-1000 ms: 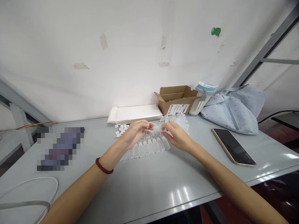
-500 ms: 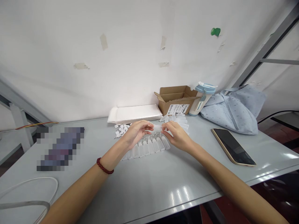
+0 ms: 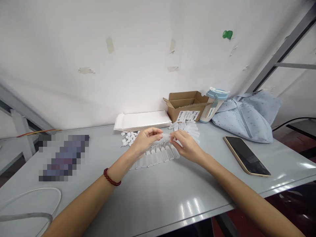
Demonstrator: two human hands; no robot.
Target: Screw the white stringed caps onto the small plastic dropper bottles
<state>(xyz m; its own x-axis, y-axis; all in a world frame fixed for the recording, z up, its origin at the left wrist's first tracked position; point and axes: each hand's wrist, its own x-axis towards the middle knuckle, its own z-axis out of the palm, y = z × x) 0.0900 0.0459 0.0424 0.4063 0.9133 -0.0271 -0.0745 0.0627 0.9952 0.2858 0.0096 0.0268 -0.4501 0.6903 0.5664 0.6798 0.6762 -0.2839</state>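
My left hand (image 3: 144, 140) and my right hand (image 3: 187, 144) meet above the grey table (image 3: 153, 194), both pinched on one small translucent plastic bottle (image 3: 167, 136) held between them. Just below my fingers lies a row of several similar small bottles (image 3: 158, 156) side by side. A heap of small white caps (image 3: 128, 138) sits left of my left hand. More loose translucent bottles (image 3: 190, 126) lie behind my right hand.
At the back stand a flat white packet (image 3: 142, 120), an open cardboard box (image 3: 187, 105) and a blue-lidded cup (image 3: 214, 103). A pale blue cloth bag (image 3: 249, 115) and a phone (image 3: 247, 154) lie to the right. A clear tube (image 3: 32, 204) curls at the near left.
Both hands stay pinched on the small bottle; the fingers shift slightly, and the hands have drifted a little toward me.
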